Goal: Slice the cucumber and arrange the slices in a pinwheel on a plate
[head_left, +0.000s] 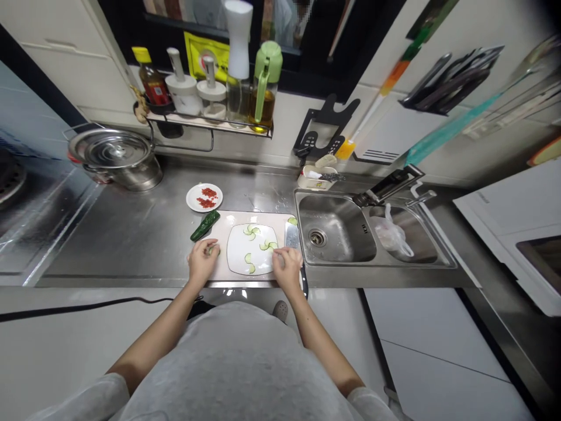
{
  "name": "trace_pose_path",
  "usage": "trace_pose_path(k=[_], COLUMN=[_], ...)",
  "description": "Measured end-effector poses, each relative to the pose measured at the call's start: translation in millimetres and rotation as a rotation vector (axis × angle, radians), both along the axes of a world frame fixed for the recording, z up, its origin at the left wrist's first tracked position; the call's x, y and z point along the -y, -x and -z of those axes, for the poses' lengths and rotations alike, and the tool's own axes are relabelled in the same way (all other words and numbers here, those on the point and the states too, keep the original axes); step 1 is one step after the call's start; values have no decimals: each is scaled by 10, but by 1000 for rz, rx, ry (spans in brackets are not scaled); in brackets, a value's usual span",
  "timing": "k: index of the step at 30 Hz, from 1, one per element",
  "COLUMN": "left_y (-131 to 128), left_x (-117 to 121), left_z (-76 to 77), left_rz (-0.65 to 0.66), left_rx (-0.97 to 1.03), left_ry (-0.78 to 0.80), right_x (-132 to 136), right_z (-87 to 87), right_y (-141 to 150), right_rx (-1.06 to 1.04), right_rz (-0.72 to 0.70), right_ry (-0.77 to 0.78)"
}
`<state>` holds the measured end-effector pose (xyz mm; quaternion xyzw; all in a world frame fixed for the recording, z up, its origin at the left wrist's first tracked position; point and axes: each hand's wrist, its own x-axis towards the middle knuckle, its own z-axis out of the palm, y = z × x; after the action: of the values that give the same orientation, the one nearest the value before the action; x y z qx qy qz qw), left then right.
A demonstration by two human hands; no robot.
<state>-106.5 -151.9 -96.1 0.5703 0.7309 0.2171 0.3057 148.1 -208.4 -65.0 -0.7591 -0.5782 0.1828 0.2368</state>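
A white square plate (pixel 245 244) with thin green cucumber slices (pixel 251 231) lies on a pale cutting board (pixel 228 221) at the counter's front edge. My left hand (pixel 201 261) rests on the board left of the plate, fingers curled around a small green piece (pixel 214 250). My right hand (pixel 287 265) sits at the plate's right edge, fingers bent in a pinch; what they hold is too small to make out. A cleaver (pixel 292 236) lies beside that hand, its black handle (pixel 304 283) over the counter edge. A dark green cucumber (pixel 204 225) lies at the board's far left corner.
A small white dish of chopped red chilli (pixel 204 197) stands behind the board. A steel pot with lid (pixel 114 156) is at the far left. A double sink (pixel 337 231) with a plastic bag (pixel 392 235) is on the right. A rack of bottles (pixel 210 120) hangs on the wall.
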Motion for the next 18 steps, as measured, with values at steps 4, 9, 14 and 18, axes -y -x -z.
trace_pose_path(k=[4,9,14,18], left_y=[311,326,151,100], left_x=[24,77,65,32], left_z=[-8,-72,-59,-24], left_rz=[-44,75,150,190], left_rx=[-122,-252,-322,-377], left_ry=[58,157,184,181], right_x=[-29,-29,-28,-6], right_z=[40,173,202,190], right_y=[-153,-165,-67,-25], right_rx=[-46,-75,-93,-115], right_rz=[59,43,10,-23], right_ry=[-84,-180,-162,-140])
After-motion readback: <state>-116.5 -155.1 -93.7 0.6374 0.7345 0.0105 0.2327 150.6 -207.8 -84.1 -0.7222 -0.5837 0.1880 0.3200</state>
